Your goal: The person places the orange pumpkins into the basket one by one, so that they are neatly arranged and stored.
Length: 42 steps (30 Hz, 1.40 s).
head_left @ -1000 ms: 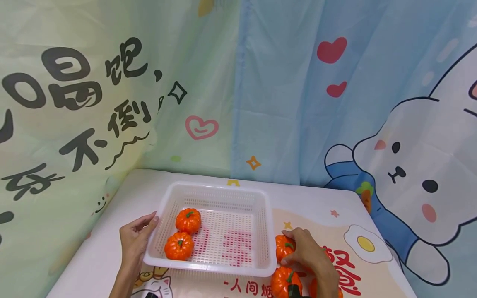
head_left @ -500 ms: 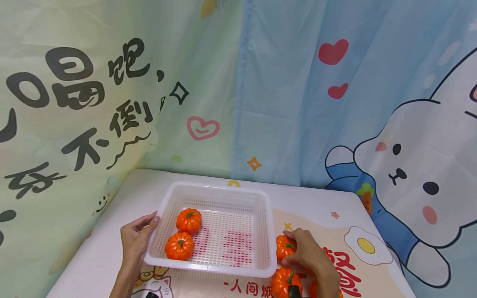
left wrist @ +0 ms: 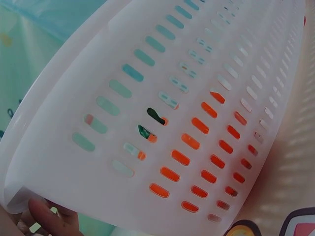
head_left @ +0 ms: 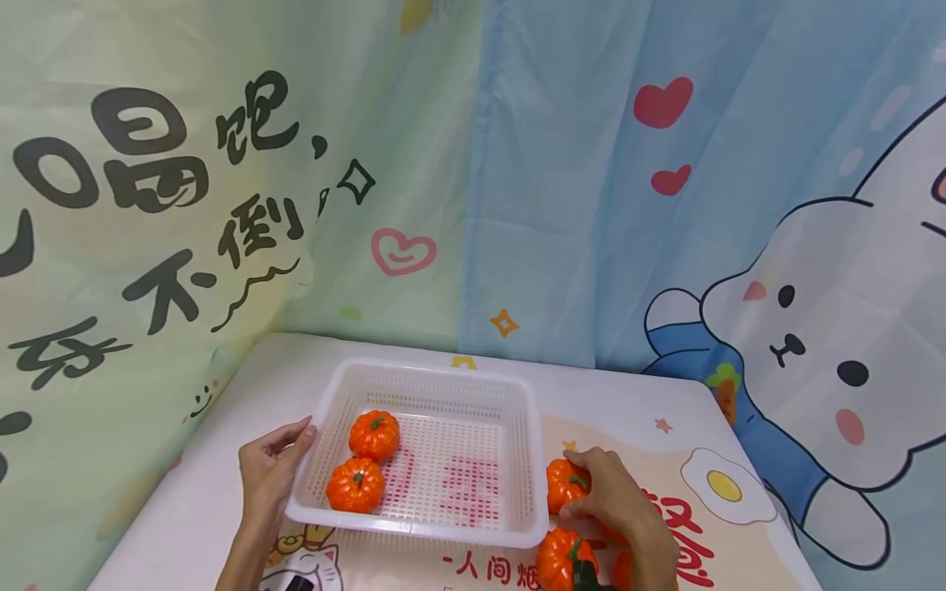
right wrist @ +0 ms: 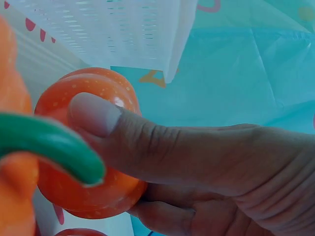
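Observation:
A white plastic basket (head_left: 414, 535) with slotted walls stands on the table, two orange toy pumpkins inside: one farther back (head_left: 374, 435), one in front (head_left: 355, 485). My left hand (head_left: 268, 472) pinches the basket's left rim; in the left wrist view, fingers (left wrist: 51, 219) show at its corner. Just outside the right wall, my right hand (head_left: 621, 501) grips another orange toy pumpkin (head_left: 565, 486). The right wrist view has the thumb (right wrist: 98, 118) across this pumpkin (right wrist: 93, 201), its far side hidden.
More pumpkins lie near the right forearm: one with a dark green stem (head_left: 557, 558), another partly hidden (head_left: 624, 570). The printed tablecloth (head_left: 628, 410) meets a hanging curtain (head_left: 547, 246) at the back.
My right hand and the pumpkin in its grip have shifted slightly upward in the head view. The left hand keeps its hold on the rim, and the basket stays put.

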### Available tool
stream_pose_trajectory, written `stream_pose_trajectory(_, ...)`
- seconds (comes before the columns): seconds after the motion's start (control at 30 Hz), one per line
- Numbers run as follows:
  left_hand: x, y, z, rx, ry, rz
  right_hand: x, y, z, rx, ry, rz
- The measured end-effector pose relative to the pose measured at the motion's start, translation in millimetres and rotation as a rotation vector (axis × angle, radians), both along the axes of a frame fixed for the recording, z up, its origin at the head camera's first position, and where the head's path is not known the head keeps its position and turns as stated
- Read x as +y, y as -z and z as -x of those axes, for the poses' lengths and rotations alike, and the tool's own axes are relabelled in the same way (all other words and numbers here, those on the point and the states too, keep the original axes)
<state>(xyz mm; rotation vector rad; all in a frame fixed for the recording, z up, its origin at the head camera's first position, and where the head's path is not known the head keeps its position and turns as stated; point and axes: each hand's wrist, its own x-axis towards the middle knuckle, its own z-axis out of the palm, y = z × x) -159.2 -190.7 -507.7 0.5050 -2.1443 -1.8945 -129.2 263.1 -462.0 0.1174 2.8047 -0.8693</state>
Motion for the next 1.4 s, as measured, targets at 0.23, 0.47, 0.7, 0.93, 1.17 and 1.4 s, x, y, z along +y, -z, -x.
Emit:
stream_pose_trajectory(0.23,0,-0.2,-1.2,-0.005,0.003,-0.011,-1,-4.3,0.0,0.002,0.004,0.005)
stream_pose_trajectory(0.47,1,-2.1,-1.1,0.000,0.000,-0.009,1,-7.5,1.9,0.007,-0.025,0.009)
stream_pose_trajectory(0.7,1,-2.6,-1.1,0.010,-0.001,-0.007,2,-12.8,1.4,-0.019,-0.021,0.011)
stream_pose_trajectory(0.93,1,-1.1,-1.6,0.010,0.007,-0.021,3,-16.2,2.2,-0.042,0.003,0.012)
stream_pose_trajectory(1.17,2,-0.9,-1.3,0.017,0.006,-0.012,3,-19.8,2.3,-0.025,-0.007,-0.009)
stream_pose_trajectory(1.4,2,-2.8,-2.3,0.019,0.014,-0.004,3,-28.2,-1.0,-0.030,-0.003,-0.008)
